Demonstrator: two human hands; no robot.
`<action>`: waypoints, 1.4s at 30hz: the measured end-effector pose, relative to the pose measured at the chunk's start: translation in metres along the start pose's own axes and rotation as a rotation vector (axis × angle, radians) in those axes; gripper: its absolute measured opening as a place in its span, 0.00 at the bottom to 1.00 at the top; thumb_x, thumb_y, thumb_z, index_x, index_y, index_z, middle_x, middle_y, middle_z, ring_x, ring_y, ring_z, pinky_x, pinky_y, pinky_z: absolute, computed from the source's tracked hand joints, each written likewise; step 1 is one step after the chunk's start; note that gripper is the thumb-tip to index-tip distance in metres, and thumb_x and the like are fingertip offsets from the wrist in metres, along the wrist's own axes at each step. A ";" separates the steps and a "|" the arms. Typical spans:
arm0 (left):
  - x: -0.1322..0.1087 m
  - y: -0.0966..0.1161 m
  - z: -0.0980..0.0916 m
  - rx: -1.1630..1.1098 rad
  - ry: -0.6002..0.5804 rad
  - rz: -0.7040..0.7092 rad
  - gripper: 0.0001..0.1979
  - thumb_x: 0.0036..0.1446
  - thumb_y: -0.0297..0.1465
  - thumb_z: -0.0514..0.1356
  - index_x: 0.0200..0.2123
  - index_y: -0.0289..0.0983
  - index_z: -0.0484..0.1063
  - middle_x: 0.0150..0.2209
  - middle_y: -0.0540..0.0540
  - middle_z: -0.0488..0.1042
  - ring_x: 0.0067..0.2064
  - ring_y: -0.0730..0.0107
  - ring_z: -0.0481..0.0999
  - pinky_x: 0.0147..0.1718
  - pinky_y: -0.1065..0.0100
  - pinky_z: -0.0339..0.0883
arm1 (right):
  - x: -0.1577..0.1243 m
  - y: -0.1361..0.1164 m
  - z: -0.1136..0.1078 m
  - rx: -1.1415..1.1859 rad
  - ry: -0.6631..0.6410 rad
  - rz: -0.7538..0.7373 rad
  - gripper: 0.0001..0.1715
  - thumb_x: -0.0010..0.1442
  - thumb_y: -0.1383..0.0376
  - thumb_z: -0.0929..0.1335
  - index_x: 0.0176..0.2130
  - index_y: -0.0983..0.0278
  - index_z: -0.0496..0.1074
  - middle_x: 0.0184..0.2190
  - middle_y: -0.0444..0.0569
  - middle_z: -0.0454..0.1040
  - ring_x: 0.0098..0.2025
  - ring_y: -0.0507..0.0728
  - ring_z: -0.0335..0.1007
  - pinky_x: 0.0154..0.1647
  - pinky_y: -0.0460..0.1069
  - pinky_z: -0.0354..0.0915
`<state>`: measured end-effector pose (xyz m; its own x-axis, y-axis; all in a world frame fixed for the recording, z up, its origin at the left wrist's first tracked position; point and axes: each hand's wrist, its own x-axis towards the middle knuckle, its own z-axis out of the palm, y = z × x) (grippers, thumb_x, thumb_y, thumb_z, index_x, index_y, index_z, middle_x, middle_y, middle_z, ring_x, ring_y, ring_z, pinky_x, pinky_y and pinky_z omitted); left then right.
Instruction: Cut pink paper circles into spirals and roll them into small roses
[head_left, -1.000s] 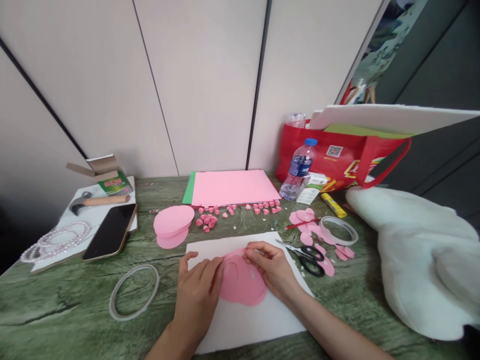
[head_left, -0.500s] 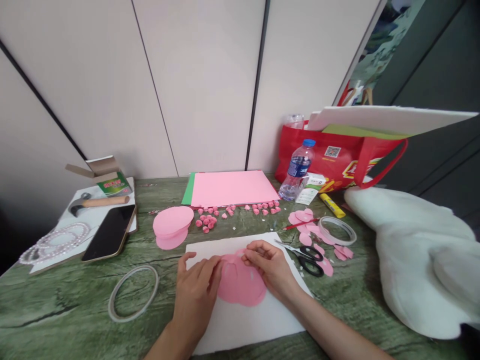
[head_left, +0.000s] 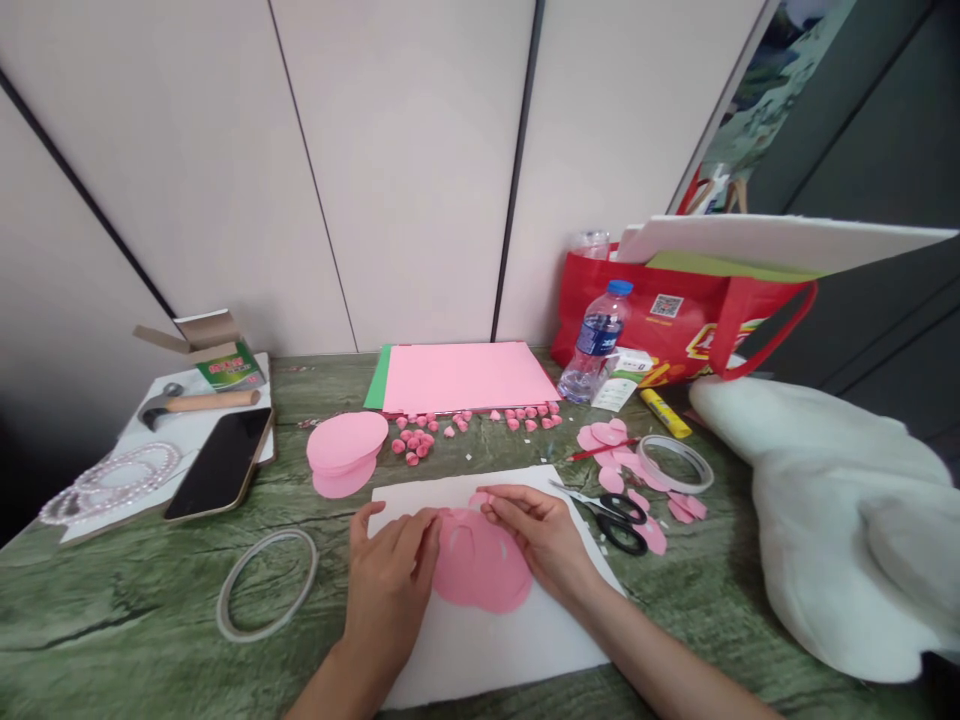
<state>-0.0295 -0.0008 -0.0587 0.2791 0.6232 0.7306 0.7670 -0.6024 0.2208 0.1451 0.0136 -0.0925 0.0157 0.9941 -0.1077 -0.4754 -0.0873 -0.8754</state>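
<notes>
A pink paper shape with rounded lobes (head_left: pixel 484 572) lies on a white board (head_left: pixel 450 665) in front of me. My left hand (head_left: pixel 396 568) is at its upper left edge, fingertips pinched together against the pink paper. What exactly those fingertips grip is hard to make out. Across from it, my right hand (head_left: pixel 544 528) pinches a small pink paper piece (head_left: pixel 478 500) between thumb and fingers, at the shape's top edge. Black-handled scissors (head_left: pixel 611 514) rest beside my right hand, partly over the board's edge.
Pink ovals (head_left: pixel 346 440) and small rolled pink buds (head_left: pixel 414 441) lie behind the board. Tape rolls (head_left: pixel 268 586) (head_left: pixel 703 470), a red pencil (head_left: pixel 600 450), a glue stick (head_left: pixel 664 412), a water bottle (head_left: pixel 596 345), a phone (head_left: pixel 219 465) and a hammer (head_left: pixel 202 403) surround the work.
My right fingertips have shifted slightly left, and more of the small pink piece shows above the shape. My left hand has moved slightly left.
</notes>
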 end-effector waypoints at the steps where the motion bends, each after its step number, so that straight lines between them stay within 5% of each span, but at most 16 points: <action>1: 0.000 0.000 0.000 -0.005 0.003 -0.007 0.06 0.56 0.24 0.53 0.35 0.37 0.69 0.24 0.52 0.76 0.21 0.74 0.72 0.43 0.57 0.57 | 0.000 0.000 0.000 0.002 0.002 0.003 0.12 0.43 0.64 0.74 0.32 0.65 0.77 0.25 0.48 0.77 0.27 0.52 0.71 0.32 0.46 0.67; 18: -0.002 0.000 0.002 -0.041 -0.018 0.008 0.06 0.55 0.24 0.54 0.36 0.37 0.68 0.26 0.51 0.76 0.24 0.73 0.73 0.44 0.56 0.57 | -0.002 -0.004 0.004 -0.007 0.004 -0.049 0.10 0.40 0.64 0.75 0.25 0.65 0.73 0.21 0.43 0.74 0.23 0.49 0.67 0.27 0.45 0.63; 26: -0.002 0.001 0.001 -0.070 -0.066 -0.097 0.09 0.55 0.26 0.54 0.42 0.36 0.65 0.22 0.54 0.72 0.22 0.75 0.70 0.44 0.56 0.57 | -0.002 -0.004 0.003 -0.035 0.006 -0.063 0.09 0.42 0.64 0.74 0.25 0.65 0.73 0.21 0.44 0.74 0.24 0.49 0.67 0.28 0.44 0.62; 37: -0.003 -0.004 0.002 0.013 -0.019 -0.050 0.06 0.56 0.26 0.53 0.38 0.36 0.67 0.23 0.52 0.75 0.23 0.74 0.72 0.45 0.55 0.57 | 0.000 -0.001 -0.001 0.048 -0.017 0.014 0.14 0.43 0.63 0.74 0.33 0.66 0.76 0.28 0.49 0.77 0.29 0.50 0.70 0.34 0.44 0.65; 42: -0.001 -0.001 0.001 -0.021 -0.026 -0.045 0.08 0.56 0.25 0.53 0.40 0.37 0.67 0.23 0.53 0.75 0.22 0.76 0.72 0.47 0.56 0.56 | -0.002 -0.003 0.002 0.077 0.016 -0.008 0.12 0.40 0.65 0.75 0.29 0.65 0.75 0.23 0.45 0.76 0.25 0.49 0.69 0.30 0.43 0.65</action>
<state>-0.0302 -0.0004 -0.0607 0.2593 0.6626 0.7026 0.7669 -0.5835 0.2672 0.1446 0.0125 -0.0884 0.0340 0.9935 -0.1088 -0.5418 -0.0732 -0.8373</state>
